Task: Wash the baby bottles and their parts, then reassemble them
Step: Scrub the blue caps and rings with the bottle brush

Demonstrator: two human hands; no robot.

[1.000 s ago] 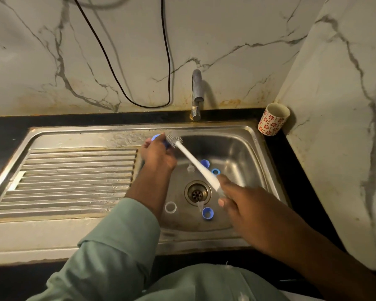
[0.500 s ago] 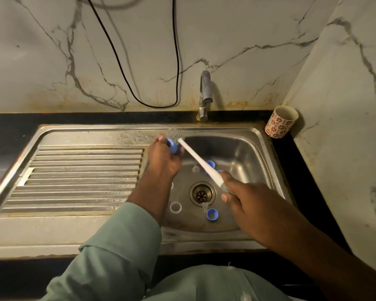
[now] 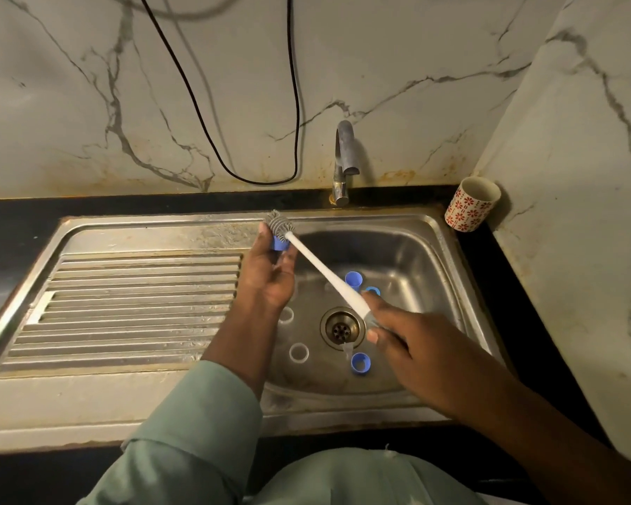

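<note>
My left hand [image 3: 268, 273] holds a small blue bottle ring [image 3: 280, 243] over the sink's back left corner. My right hand [image 3: 403, 331] grips the lower end of a white bottle brush [image 3: 325, 273], and its grey bristle head [image 3: 280, 224] lies against the blue ring. Down in the steel sink basin [image 3: 408, 249] lie a blue cap [image 3: 353, 279], another blue piece [image 3: 373, 290] partly behind my right hand, a blue ring [image 3: 361, 364] near the front, and two clear rings [image 3: 298, 352] [image 3: 286, 315]. A clear part [image 3: 347, 348] sits by the drain [image 3: 341, 328].
A steel tap [image 3: 344, 165] stands at the back of the sink, with no water seen running. The ribbed draining board [image 3: 132, 308] lies to the left. A red-flowered cup [image 3: 471, 204] stands at the back right corner. A black cable [image 3: 255, 140] hangs on the marble wall.
The brush head has stayed against the blue ring in my left hand, shifting a little over it. Both hands remain in about the same place above the sink.
</note>
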